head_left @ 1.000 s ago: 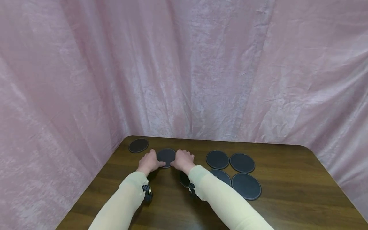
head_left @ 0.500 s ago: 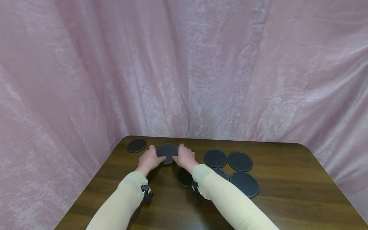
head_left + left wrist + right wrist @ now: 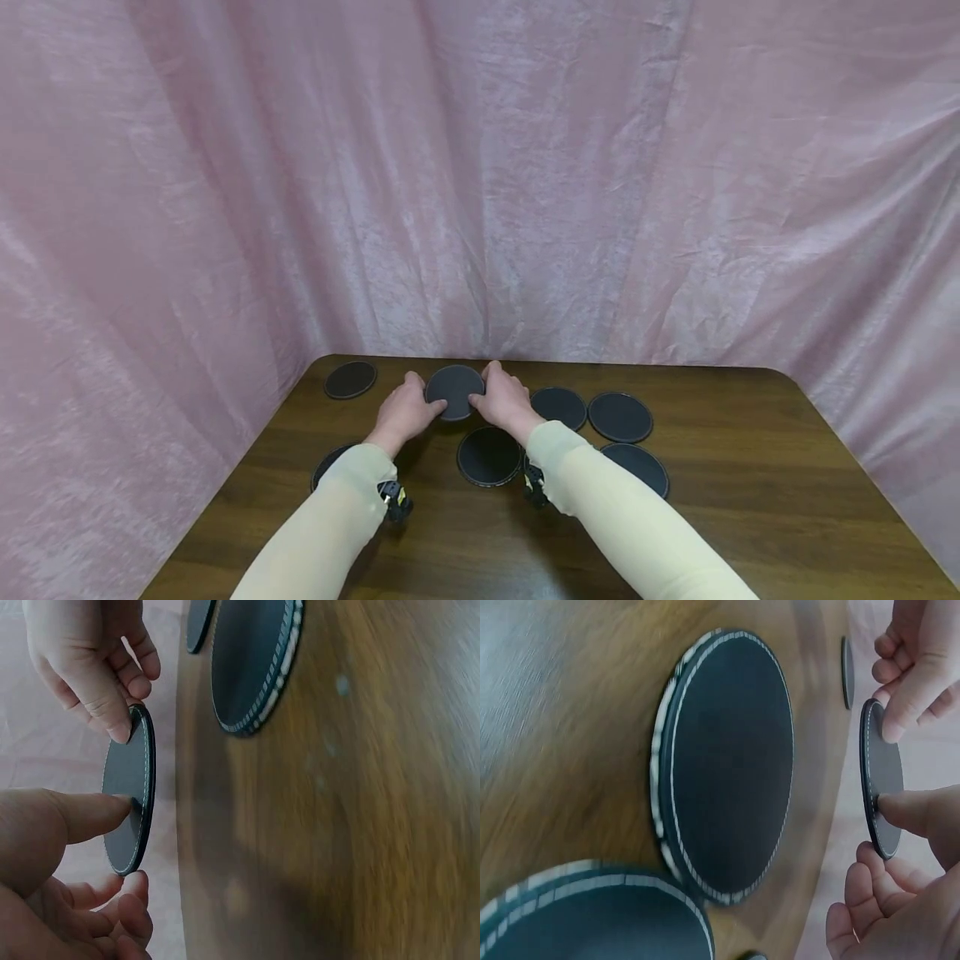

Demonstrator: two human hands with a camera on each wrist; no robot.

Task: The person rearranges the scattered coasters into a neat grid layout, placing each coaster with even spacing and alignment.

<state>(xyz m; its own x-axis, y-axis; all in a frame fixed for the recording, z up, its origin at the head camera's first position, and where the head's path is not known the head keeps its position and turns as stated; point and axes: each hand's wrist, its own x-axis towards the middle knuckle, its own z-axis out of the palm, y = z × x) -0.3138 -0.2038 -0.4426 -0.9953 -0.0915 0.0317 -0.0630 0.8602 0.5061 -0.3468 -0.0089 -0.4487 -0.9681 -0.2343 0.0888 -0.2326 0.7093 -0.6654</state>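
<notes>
Both my hands hold one round black coaster with pale edge stitching (image 3: 454,392), raised above the brown table. The left hand (image 3: 403,415) pinches its left edge, thumb on the upper face and fingers at the rim. On the opposite edge, my right hand (image 3: 512,403) pinches it the same way. In the left wrist view the held coaster (image 3: 124,769) tilts against the pink cloth, apart from the tabletop. Just in front of it a similar coaster (image 3: 490,457) lies flat on the wood.
More black coasters lie on the table (image 3: 750,483): one at the far left (image 3: 350,380), one partly behind the left sleeve (image 3: 330,460), and several at right, including a back one (image 3: 620,417) and a front one (image 3: 637,467) partly under the right sleeve. Pink curtain (image 3: 480,183) hangs behind.
The held coaster has risen off the table and shifted right with both hands. The coaster in front of it, partly covered before by the right arm, now shows whole.
</notes>
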